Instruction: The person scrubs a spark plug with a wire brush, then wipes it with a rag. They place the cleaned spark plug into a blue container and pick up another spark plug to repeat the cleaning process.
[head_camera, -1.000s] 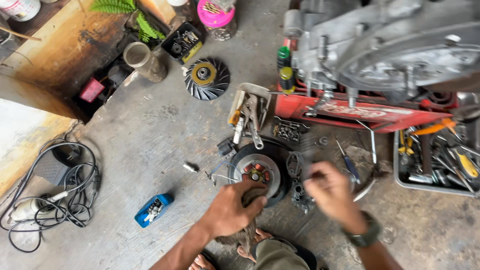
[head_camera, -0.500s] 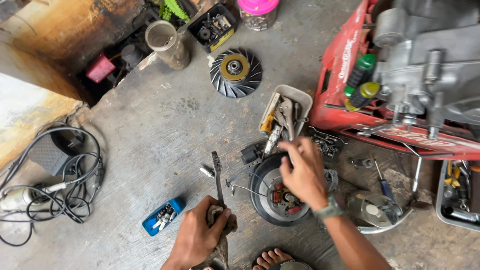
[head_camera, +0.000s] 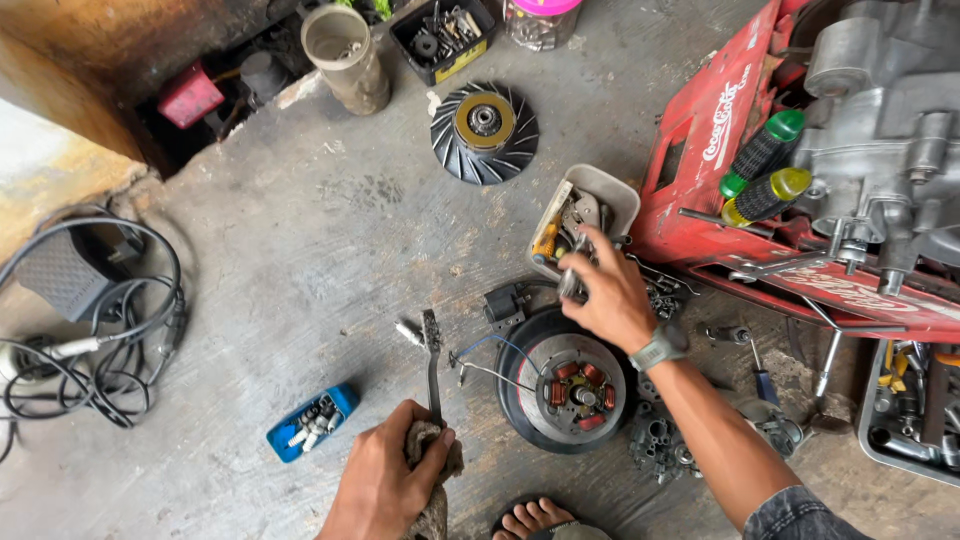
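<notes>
My left hand (head_camera: 392, 478) is low in the head view, closed around a dirty rag and the handle of a long metal tool (head_camera: 432, 358) that points away from me. My right hand (head_camera: 603, 292), with a watch on its wrist, reaches into a small grey container of tools (head_camera: 612, 192) and grips a metal piece at its rim. A round black plate with copper coils (head_camera: 570, 390) lies on the concrete between my arms, with thin wires trailing to its left.
A finned black disc (head_camera: 485, 130) lies farther off. A red crate (head_camera: 700, 150) carries an engine (head_camera: 880, 120) at the right. A blue box of small parts (head_camera: 312, 422) sits left of my hand. Cables (head_camera: 90, 340) lie far left. A tool tray (head_camera: 915, 410) stands at the right edge.
My right hand has moved from the round coil plate up to the grey tool container. My left hand has stayed low, holding the rag and the long tool.
</notes>
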